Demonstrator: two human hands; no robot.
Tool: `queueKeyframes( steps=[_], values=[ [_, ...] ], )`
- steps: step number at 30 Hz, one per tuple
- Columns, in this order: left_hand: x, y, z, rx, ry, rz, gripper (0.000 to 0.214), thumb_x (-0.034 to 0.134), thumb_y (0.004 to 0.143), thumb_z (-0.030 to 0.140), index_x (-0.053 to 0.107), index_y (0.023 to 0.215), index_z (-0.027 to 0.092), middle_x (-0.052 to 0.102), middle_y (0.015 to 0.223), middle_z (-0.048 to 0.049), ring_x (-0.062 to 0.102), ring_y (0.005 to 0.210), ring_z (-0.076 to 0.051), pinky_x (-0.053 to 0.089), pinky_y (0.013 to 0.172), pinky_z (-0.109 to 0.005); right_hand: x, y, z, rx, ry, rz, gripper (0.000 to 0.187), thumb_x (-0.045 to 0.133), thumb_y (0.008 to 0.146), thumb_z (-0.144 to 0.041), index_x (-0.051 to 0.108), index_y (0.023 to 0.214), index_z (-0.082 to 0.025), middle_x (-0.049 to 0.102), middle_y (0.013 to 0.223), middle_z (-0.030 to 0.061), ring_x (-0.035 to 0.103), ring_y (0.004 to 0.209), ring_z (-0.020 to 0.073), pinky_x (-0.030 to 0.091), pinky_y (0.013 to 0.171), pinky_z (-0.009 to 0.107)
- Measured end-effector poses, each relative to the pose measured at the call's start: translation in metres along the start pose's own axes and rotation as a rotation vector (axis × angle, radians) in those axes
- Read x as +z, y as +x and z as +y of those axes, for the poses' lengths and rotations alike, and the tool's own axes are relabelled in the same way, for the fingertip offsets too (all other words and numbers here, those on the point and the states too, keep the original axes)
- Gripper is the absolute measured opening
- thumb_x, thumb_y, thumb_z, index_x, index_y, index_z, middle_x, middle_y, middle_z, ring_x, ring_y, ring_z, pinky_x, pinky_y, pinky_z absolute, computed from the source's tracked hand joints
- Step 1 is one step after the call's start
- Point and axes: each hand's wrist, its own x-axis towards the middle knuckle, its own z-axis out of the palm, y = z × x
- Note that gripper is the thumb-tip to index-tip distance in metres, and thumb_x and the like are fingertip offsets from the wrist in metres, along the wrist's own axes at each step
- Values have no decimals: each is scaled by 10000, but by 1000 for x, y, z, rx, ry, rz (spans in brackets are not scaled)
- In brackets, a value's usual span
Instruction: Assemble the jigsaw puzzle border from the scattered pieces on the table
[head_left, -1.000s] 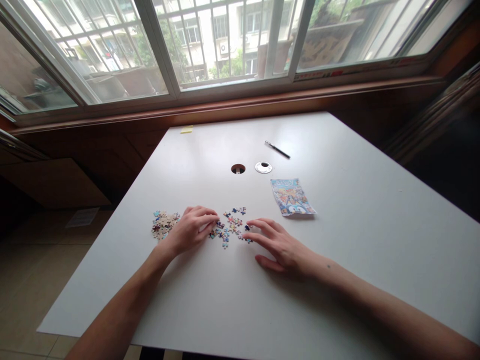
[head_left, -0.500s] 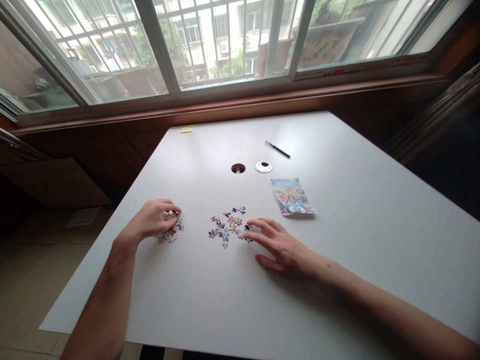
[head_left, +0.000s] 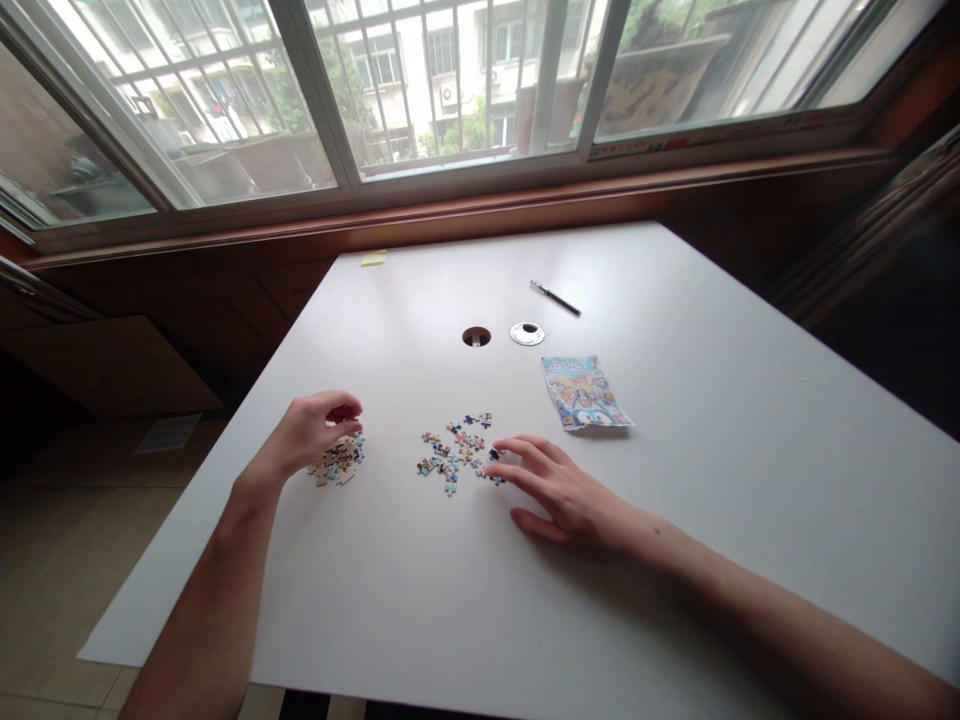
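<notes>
My left hand point(head_left: 313, 430) is over the far side of a heap of jigsaw puzzle pieces point(head_left: 336, 463). Its fingers and thumb are bent together; whatever they may pinch is too small to make out. Many of the heaped pieces lie with their plain tan backs up. To the right, a looser group of jigsaw pieces point(head_left: 454, 455) is spread face up in many colours. My right hand point(head_left: 551, 490) rests at the right edge of that group, its fingers stretched out and apart, the fingertips by a few dark blue pieces.
A printed picture sheet point(head_left: 587, 393) lies beyond my right hand on the white table point(head_left: 420, 600). Farther back are a black pen point(head_left: 556, 298), a round cable hole point(head_left: 476, 337) and its silver cover point(head_left: 527, 334). A yellow sticker point(head_left: 373, 258) marks the far edge, below the window.
My left hand has lifted slightly and drawn its fingers in, so more of the heap shows beneath it. My right hand and the spread pieces have stayed put.
</notes>
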Motion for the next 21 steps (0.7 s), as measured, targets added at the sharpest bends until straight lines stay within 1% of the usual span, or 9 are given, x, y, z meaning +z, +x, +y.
queueKeyframes(
  steps=[3,5,7,8,10,13,18,21],
  values=[
    [15,2,10,91,-21,31,186,606,916,364,679,931,193,729,926,-53,689,822,-177,577,784,-291,0,0,0,2,-2,-4,527,560,904,-234,467,1421,-273,444,1471,129,392,1358,297,422,1105,518],
    [30,3,21,154,-14,29,172,555,961,318,685,977,208,732,1003,-57,691,887,-181,566,841,-308,1,0,0,5,-4,-9,526,555,908,-233,465,1425,-270,437,1475,129,385,1360,298,417,1110,519],
    [44,3,33,200,8,22,201,500,996,272,682,1066,224,729,1075,-64,688,959,-196,550,888,-340,1,0,0,3,-9,-11,538,554,910,-233,454,1437,-271,425,1482,127,372,1368,302,410,1113,527],
    [50,3,38,221,15,11,209,498,1001,261,674,1109,229,726,1104,-67,686,984,-201,547,897,-347,1,1,0,3,-11,-11,547,556,908,-233,449,1443,-273,420,1485,127,367,1371,305,408,1113,532],
    [57,2,45,264,16,-25,216,550,989,271,650,1177,235,721,1143,-66,689,998,-198,550,895,-333,0,1,-1,2,-12,-12,553,559,908,-235,444,1447,-275,419,1484,128,365,1371,306,410,1111,535],
    [52,2,47,301,12,-59,253,637,951,314,642,1189,227,721,1137,-61,693,969,-182,556,881,-303,-1,2,-2,7,-11,-18,535,554,914,-234,454,1438,-265,424,1480,132,372,1363,301,413,1110,522],
    [31,3,34,267,78,-29,168,593,955,302,718,1036,223,706,1068,-77,645,1005,-224,528,887,-368,0,2,-2,2,-14,-11,513,555,916,-240,470,1421,-254,428,1475,134,376,1355,300,413,1109,513],
    [30,4,31,263,110,-51,161,617,928,314,747,992,247,700,1039,-63,628,982,-228,514,893,-383,0,1,-1,0,-15,-7,511,551,921,-245,466,1425,-251,426,1476,135,371,1358,301,411,1110,515]
  ],
)
